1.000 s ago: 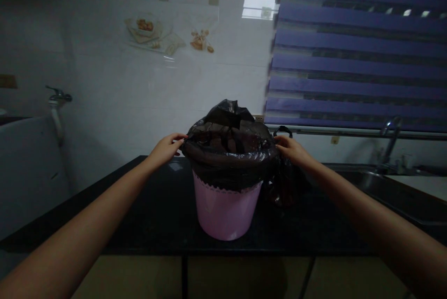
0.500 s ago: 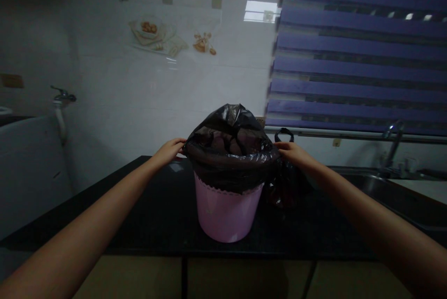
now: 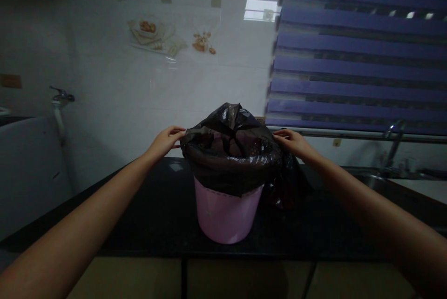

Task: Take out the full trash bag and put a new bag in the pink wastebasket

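A pink bucket (image 3: 228, 217) stands on the dark countertop (image 3: 153, 215), lined with a black plastic bag (image 3: 226, 171) folded down over its rim. The bag's back part rises to a peak above the opening. My left hand (image 3: 169, 139) pinches the bag's edge at the left side of the rim. At the right side, my right hand (image 3: 291, 142) has its fingertips closed on the bag's edge. Behind and right of the bucket is another black bag (image 3: 286, 187), partly covered by my right hand.
A sink (image 3: 373, 181) with a tall faucet (image 3: 394, 147) is on the right. Purple striped blinds (image 3: 359, 57) hang above it. On the left, a wall tap (image 3: 63, 95) with a pipe is above a pale appliance (image 3: 31, 173). Cabinet fronts (image 3: 237, 278) lie below the counter.
Both hands have moved slightly upward at the rim. The bag's side edges have risen and spread a little, and my right hand now covers the other bag's handle loop.
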Available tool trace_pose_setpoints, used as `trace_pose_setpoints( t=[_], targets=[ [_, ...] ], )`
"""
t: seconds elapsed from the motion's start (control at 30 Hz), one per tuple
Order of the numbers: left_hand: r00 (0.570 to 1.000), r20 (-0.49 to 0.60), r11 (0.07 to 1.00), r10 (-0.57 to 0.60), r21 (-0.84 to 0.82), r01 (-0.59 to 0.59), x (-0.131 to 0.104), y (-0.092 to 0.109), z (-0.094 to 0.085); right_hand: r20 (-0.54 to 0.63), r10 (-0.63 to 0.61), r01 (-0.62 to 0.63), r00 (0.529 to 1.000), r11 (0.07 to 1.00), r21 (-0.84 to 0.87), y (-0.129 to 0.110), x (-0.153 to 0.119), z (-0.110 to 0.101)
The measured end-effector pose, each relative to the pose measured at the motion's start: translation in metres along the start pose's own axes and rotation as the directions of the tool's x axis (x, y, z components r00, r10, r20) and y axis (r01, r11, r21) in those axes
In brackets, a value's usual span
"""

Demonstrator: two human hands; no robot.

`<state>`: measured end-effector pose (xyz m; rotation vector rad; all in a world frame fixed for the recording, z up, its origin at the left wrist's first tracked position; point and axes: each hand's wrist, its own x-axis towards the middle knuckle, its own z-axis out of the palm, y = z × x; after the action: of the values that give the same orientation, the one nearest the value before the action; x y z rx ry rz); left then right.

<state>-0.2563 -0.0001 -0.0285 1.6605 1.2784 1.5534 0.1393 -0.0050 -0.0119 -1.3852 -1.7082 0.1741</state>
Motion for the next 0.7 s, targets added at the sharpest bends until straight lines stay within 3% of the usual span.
trace_pose_setpoints(
  t=[0.07, 0.13, 0.2, 0.23, 0.37, 0.47, 0.53, 0.7],
  targets=[
    [0.994, -0.023, 0.991, 0.102, 0.092, -0.100, 0.009, 0.007, 0.001, -0.012, -0.035, 0.034, 0.999, 0.998, -0.060, -0.010, 0.007, 0.000],
    [0.966, 0.035, 0.942, 0.257, 0.214, -0.258, 0.017, 0.015, 0.003, 0.002, -0.119, 0.118, 0.993, 0.982, -0.146, -0.024, 0.013, 0.000],
    [0.914, 0.147, 0.864, 0.378, 0.299, -0.406, 0.023, 0.024, 0.008, 0.166, -0.198, 0.228, 0.966, 0.955, -0.188, -0.039, 0.016, 0.002],
    [0.896, 0.226, 0.842, 0.381, 0.315, -0.438, 0.025, 0.029, 0.011, 0.248, -0.219, 0.271, 0.944, 0.942, -0.199, -0.046, 0.017, 0.004],
    [0.818, 0.498, 0.790, 0.288, 0.360, -0.497, 0.028, 0.044, 0.029, 0.481, -0.266, 0.418, 0.835, 0.876, -0.240, -0.063, 0.024, 0.019],
    [0.745, 0.646, 0.757, 0.168, 0.399, -0.517, 0.029, 0.051, 0.045, 0.574, -0.255, 0.473, 0.778, 0.839, -0.268, -0.060, 0.035, 0.035],
    [0.703, 0.702, 0.744, 0.114, 0.408, -0.529, 0.031, 0.052, 0.054, 0.601, -0.251, 0.481, 0.759, 0.838, -0.257, -0.055, 0.043, 0.043],
    [0.650, 0.760, 0.745, 0.013, 0.426, -0.513, 0.040, 0.047, 0.068, 0.679, -0.172, 0.438, 0.714, 0.866, -0.240, -0.048, 0.051, 0.050]
  ],
)
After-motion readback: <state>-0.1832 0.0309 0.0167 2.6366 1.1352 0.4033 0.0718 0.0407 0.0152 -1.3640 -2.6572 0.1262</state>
